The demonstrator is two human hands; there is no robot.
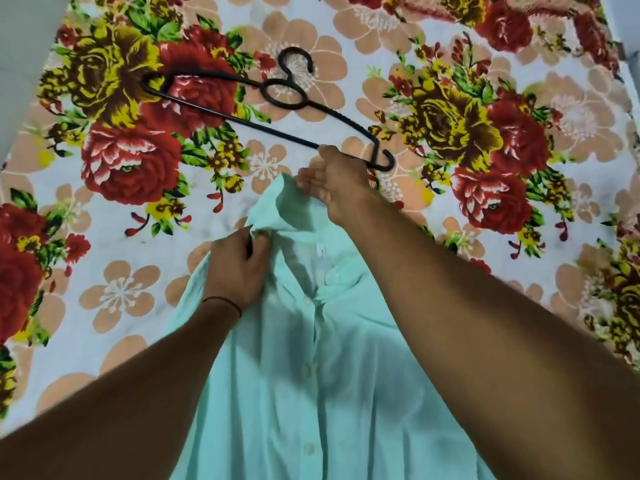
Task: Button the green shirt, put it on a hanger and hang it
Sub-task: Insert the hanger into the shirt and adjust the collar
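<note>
A pale green shirt (pixel 311 368) lies front up on the bed, its placket buttoned down the middle and its collar toward the far side. My left hand (pixel 239 268) pinches the left side of the collar. A black hanger (pixel 221 105) lies on the sheet beyond the collar, hook pointing away. My right hand (pixel 334 187) reaches over the collar and closes its fingers on the hanger's lower bar near its right end.
The bed is covered by a floral sheet (pixel 114 292) in red, yellow and peach. A pale wall or floor strip (pixel 24 57) shows at the far left edge of the bed.
</note>
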